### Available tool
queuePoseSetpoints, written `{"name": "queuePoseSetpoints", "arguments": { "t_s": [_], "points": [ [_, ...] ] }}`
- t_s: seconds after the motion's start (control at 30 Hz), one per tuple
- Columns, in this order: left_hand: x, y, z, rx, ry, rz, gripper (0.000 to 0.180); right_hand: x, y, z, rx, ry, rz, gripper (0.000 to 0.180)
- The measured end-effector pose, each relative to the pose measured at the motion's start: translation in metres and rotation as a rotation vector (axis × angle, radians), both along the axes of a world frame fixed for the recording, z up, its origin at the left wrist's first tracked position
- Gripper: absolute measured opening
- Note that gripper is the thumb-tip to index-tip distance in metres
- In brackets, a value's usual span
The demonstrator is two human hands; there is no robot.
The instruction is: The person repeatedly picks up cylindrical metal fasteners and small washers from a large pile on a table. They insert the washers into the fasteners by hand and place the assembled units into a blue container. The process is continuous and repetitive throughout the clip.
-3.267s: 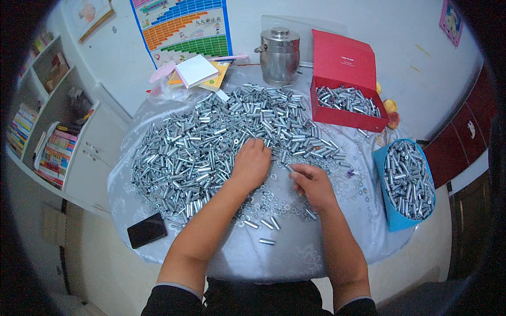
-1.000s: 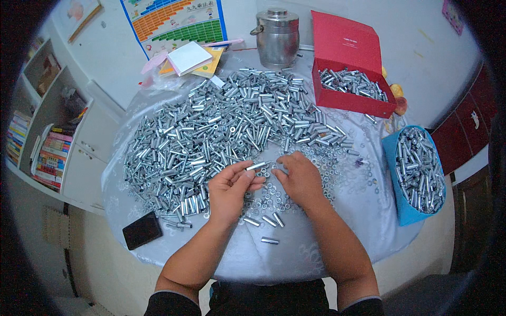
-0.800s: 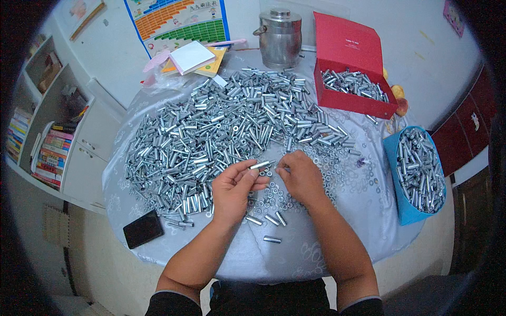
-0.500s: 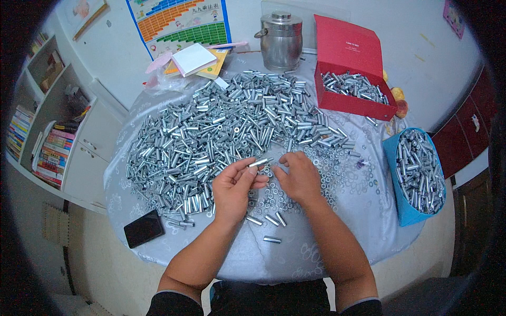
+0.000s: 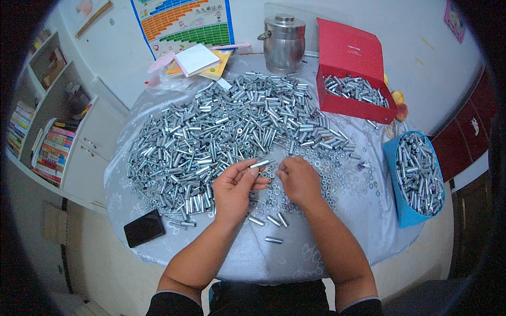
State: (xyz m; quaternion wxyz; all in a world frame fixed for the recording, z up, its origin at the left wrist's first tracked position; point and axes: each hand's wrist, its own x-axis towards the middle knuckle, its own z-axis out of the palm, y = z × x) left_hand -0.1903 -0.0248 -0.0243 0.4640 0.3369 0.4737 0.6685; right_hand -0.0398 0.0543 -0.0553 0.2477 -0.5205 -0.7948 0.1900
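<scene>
Between the thumb and forefinger of my left hand (image 5: 235, 185) is a shiny metal bolt with a sleeve (image 5: 259, 164), its narrower end pointing right. The other left fingers extend loosely beneath it. My right hand (image 5: 299, 179) is close by on the right, apart from the bolt, with its fingers curled together; whatever they may hold is hidden. Under and between both hands lie loose washers and nuts (image 5: 275, 196). A large heap of metal sleeves (image 5: 184, 142) spreads beyond and left of my hands. Several separate metal pieces (image 5: 273, 240) rest nearer me.
A red open box (image 5: 358, 108) and a blue bin (image 5: 396, 184), both filled with metal pieces, are on the right. A lidded metal pot (image 5: 284, 47) stands at the back, with a notepad (image 5: 197, 59) left of it. A black phone (image 5: 144, 229) lies front left.
My right hand's fingers have drawn closer together and curled in more. My left hand keeps the bolt in nearly the same place. The whole view has shifted slightly.
</scene>
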Motion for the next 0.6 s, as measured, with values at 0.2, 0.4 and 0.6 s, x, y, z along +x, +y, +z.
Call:
{"name": "queuePoseSetpoints", "arguments": {
  "t_s": [0.2,0.4,0.6],
  "points": [
    [0.000,0.000,0.001,-0.007,-0.024,0.015,0.023,0.001,0.000,0.007,-0.050,-0.009,0.020,0.017],
    [0.000,0.001,-0.002,0.011,-0.003,0.009,0.023,0.001,-0.005,0.011,0.004,-0.065,0.015,0.014],
    [0.000,0.000,0.000,0.000,-0.004,0.013,0.022,0.006,0.000,0.005,-0.040,-0.007,0.020,0.019]
  ]
}}
